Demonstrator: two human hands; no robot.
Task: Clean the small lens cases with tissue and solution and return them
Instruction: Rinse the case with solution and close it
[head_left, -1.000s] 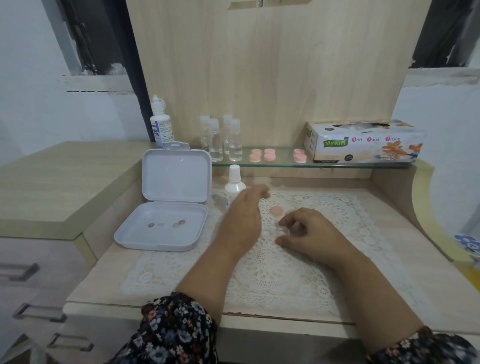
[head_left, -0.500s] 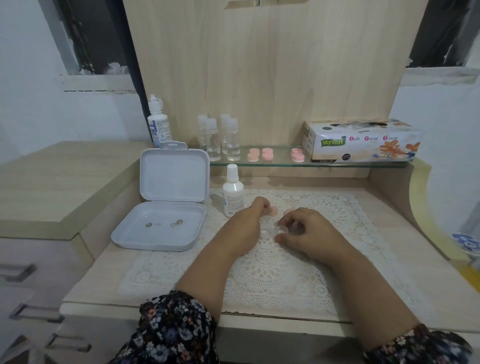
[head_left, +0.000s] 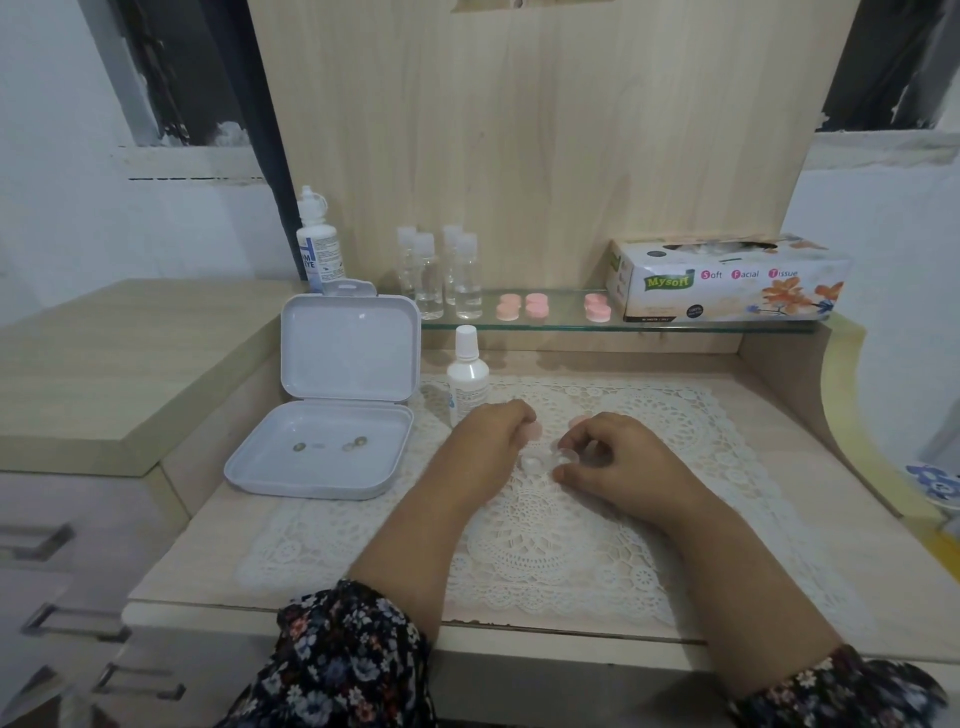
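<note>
Both hands on lace mat (head_left: 571, 545) mid-desk. Right hand (head_left: 618, 462) fingers pinched on clear lens case (head_left: 545, 460); left hand (head_left: 488, 441) fingers curled on pink cap (head_left: 534, 430). Solution bottle (head_left: 467, 374) just behind left hand. Tissue box (head_left: 727, 278) on glass shelf (head_left: 675, 326), right end.

Soft, even, dimmish indoor light; faint shadows under hands. Wide-angle bowing at frame edges (walls lean). Drawer handles (head_left: 49, 540) left of mat (head_left: 545, 551) smeared, blurred.

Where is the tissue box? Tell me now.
The tissue box sits at the right end of the glass shelf, against the wooden back panel, just right of the pink caps.
</note>
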